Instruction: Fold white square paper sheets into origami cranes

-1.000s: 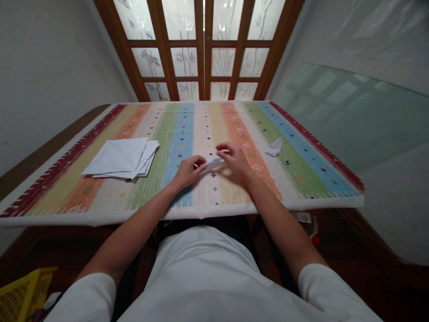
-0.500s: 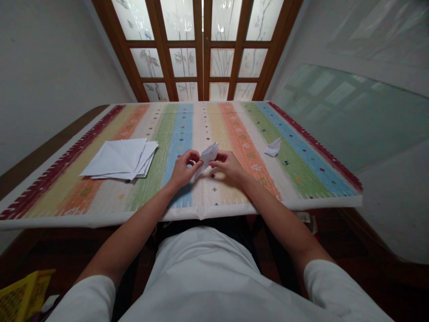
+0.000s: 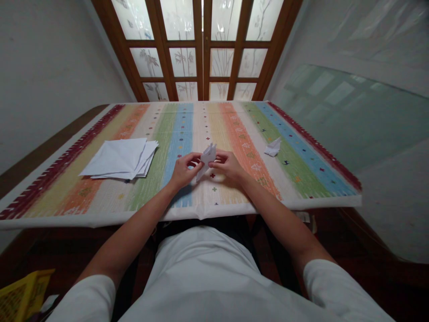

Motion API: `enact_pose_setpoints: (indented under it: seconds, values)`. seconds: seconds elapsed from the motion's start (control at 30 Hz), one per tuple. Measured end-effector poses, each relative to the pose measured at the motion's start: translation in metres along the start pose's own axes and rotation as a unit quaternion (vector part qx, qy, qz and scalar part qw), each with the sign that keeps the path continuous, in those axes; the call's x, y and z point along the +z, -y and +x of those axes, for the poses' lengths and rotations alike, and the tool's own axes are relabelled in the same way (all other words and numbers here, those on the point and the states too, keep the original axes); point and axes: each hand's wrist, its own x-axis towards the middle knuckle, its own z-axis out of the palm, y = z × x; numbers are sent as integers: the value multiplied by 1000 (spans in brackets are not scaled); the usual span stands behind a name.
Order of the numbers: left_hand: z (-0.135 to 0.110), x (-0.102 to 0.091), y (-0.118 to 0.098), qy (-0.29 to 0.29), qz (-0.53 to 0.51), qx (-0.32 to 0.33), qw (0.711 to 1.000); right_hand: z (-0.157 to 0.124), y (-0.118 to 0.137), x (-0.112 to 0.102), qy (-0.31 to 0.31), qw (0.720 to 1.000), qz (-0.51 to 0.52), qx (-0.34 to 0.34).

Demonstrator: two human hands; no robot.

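A small folded piece of white paper [image 3: 207,158] is held upright just above the striped tablecloth [image 3: 234,120], near the table's front middle. My left hand [image 3: 183,171] pinches its left side with closed fingers. My right hand [image 3: 228,166] grips its right side, fingers curled. Two pointed flaps stick up at the paper's top. The lower part of the paper is partly hidden by my fingers.
A loose stack of white paper sheets [image 3: 119,158] lies on the left of the cloth. A finished folded paper shape [image 3: 273,147] sits at the right. A yellow crate [image 3: 20,295] stands on the floor at lower left. Wooden glazed doors [image 3: 201,49] rise behind the table.
The folded paper went from lying low and flat between my hands to standing upright. Both hands drew slightly nearer to me and closed in on it.
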Motion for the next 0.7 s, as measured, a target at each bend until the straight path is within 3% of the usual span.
enact_pose_setpoints:
  seconds: [0.17,0.4,0.7]
  values:
    - [0,1,-1,24,-60,-27,998,2,0,3,-19,998,51,2]
    - [-1,3,3,65,-187,-90,976,2,6,4,-19,995,73,66]
    - [-1,4,1,47,-133,-100,985,2,13,7,-73,991,77,79]
